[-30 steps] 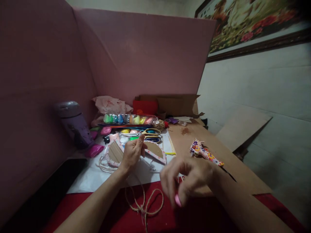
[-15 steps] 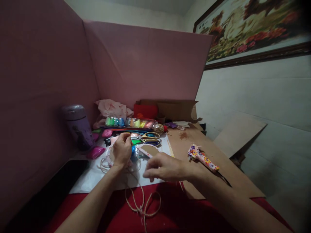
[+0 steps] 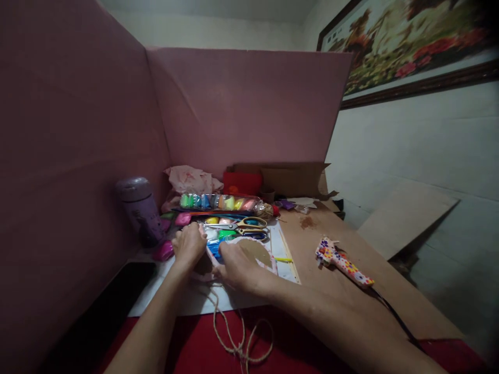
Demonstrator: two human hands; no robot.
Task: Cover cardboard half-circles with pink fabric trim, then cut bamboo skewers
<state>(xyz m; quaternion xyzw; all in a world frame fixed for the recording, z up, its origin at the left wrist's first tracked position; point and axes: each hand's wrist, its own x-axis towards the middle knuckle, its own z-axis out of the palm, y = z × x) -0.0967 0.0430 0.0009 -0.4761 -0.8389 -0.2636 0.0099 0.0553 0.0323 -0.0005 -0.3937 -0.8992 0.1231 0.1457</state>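
My left hand (image 3: 189,246) is closed on the far left edge of a cardboard piece with a pink-and-white fabric rim (image 3: 203,266). At that piece's right edge is my right hand (image 3: 239,269), its fingers bent and pinched on the rim; the fingertips are partly hidden. Under and behind the right hand lies a second, round cardboard piece with the same kind of rim (image 3: 255,250). Looped twine (image 3: 241,349) trails from beneath the held piece over the red cloth. Gold-handled scissors (image 3: 249,224) lie just beyond both hands.
A fabric-patterned glue gun (image 3: 343,262) with a black cord rests on the cardboard sheet (image 3: 390,296) at right. A purple bottle (image 3: 140,210) stands left, near a dark flat object (image 3: 117,296). Packs of coloured clay (image 3: 218,201) lie behind, before a pink partition (image 3: 249,104).
My right hand has moved left and forward onto the rim of the held piece. The held piece now shows upright or tilted between my hands. The view has shifted slightly.
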